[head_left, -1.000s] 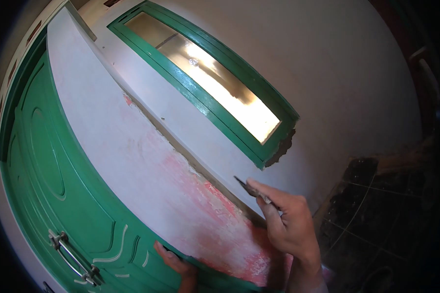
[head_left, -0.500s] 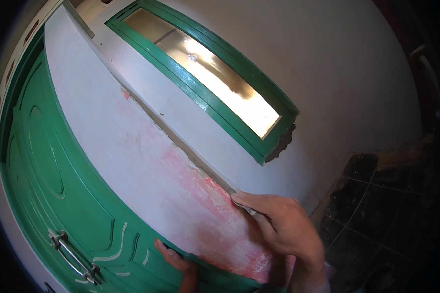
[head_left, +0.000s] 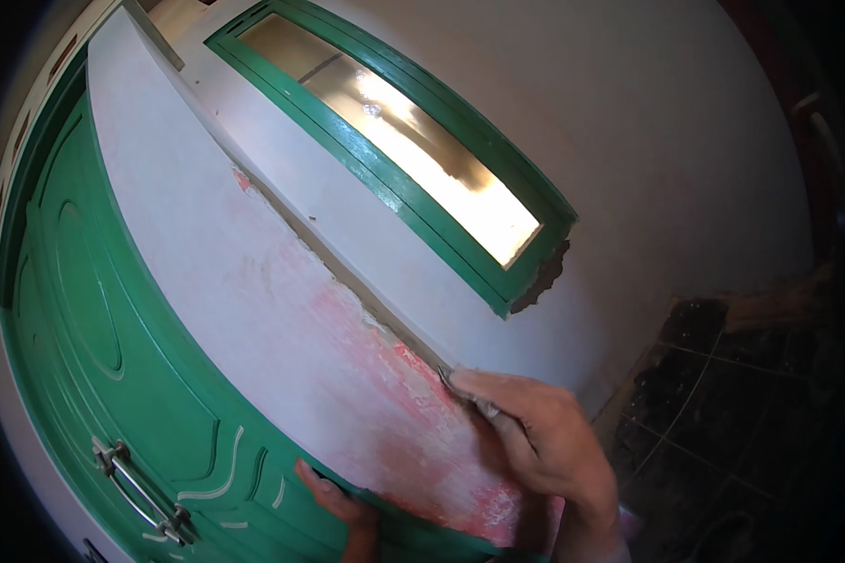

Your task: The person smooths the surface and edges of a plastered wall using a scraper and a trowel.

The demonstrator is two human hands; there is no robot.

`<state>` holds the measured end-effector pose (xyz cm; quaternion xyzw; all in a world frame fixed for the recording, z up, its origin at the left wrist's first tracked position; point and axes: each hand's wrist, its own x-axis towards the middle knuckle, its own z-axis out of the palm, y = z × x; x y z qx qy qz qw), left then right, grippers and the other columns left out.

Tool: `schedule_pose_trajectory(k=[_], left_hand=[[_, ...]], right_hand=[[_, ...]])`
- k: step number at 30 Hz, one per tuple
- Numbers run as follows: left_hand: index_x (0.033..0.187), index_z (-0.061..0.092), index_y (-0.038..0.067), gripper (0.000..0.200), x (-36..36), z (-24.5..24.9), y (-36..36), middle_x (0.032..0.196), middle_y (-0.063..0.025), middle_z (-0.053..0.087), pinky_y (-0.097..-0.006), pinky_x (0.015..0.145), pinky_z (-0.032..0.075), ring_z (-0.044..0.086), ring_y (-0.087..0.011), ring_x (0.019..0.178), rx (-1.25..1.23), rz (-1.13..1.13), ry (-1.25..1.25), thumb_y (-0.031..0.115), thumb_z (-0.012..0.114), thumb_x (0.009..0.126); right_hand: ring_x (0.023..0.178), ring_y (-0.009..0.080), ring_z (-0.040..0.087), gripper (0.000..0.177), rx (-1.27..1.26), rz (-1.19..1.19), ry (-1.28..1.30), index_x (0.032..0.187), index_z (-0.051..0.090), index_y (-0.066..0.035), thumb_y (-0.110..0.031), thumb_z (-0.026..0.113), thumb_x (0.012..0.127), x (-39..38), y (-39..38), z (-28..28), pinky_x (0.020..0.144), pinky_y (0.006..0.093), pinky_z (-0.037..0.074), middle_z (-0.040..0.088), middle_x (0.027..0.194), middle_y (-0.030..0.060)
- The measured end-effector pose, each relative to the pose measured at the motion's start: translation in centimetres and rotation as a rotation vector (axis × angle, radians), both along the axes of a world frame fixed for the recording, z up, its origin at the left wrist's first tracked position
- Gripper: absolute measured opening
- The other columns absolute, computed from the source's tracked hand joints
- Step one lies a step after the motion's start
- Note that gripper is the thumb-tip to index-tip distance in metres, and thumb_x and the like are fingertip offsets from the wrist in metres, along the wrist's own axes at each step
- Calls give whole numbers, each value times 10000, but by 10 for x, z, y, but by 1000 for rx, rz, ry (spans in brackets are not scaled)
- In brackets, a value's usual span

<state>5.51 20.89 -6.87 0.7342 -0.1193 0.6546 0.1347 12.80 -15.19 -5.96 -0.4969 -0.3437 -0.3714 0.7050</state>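
1. Head view, right hand [head_left: 546, 433]: fingers closed around a slim, thin-bladed tool [head_left: 447, 378], its dark tip poking out beyond the fingertips at the chipped edge of the wall strip [head_left: 300, 328].
2. Head view, left hand [head_left: 336, 500]: lower and left of the right hand, fingers resting at the green edge beside the strip; how far open it is, I cannot tell.
3. Head view, around the hands: patchy pink paint [head_left: 413, 413] lies between them; the green door [head_left: 150, 328] with its metal handle [head_left: 141, 493] stands left of the left hand; the green-framed window [head_left: 380, 192] is above the right hand, dark floor tiles [head_left: 714, 385] to its right.
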Motion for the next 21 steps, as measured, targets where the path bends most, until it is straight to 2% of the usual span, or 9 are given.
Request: schedule_pose_trajectory(k=[3, 6, 12, 15, 18, 21], left_hand=[[1542, 421, -123, 681, 0, 2, -10, 1457, -268, 523, -509, 1144, 423, 542, -395, 1327, 7, 44, -22, 426, 352, 1144], [1517, 445, -129, 787, -1, 1, -8, 1451, -287, 502, -539, 1169, 369, 504, -412, 1338, -27, 20, 4, 550, 302, 1146], [1524, 437, -126, 787, 3, -2, -8, 1434, -281, 507, -532, 1163, 372, 509, -405, 1326, -43, 18, -46, 549, 295, 1145], [1594, 376, -118, 699, 1, -10, 17, 1577, -276, 458, -519, 1199, 392, 494, -404, 1422, 35, 71, -29, 424, 343, 1153], [1611, 351, -125, 665, -3, -2, 7, 1621, -287, 429, -525, 1217, 381, 470, -416, 1461, 13, -87, 48, 370, 340, 1168], [1621, 340, -123, 659, -5, -3, 9, 1638, -287, 417, -530, 1232, 368, 453, -415, 1486, 59, 35, 58, 357, 336, 1170]], right_hand=[[1205, 380, 743, 403, 62, -20, 74, 1314, 764, -66, 58, 666, 944, 2, 3, 1, 1044, 443, 602, 762, 1320, 193], [1200, 383, 743, 403, 61, -28, 46, 1323, 757, -59, 52, 672, 944, 6, 15, 2, 1041, 444, 602, 763, 1321, 190], [1234, 377, 728, 388, 72, -69, -12, 1346, 743, -53, 17, 673, 971, 9, 30, 27, 1068, 443, 591, 758, 1336, 189], [1247, 377, 722, 380, 66, -55, -37, 1348, 744, -54, 7, 673, 979, 11, 30, 25, 1077, 440, 586, 752, 1349, 193], [1248, 381, 719, 376, 29, 26, -23, 1349, 745, -58, -2, 674, 984, 10, 19, 10, 1077, 439, 584, 750, 1350, 198], [1246, 383, 719, 361, 9, 47, -6, 1345, 747, -61, -22, 669, 995, 11, 16, 13, 1077, 440, 583, 752, 1350, 190]])
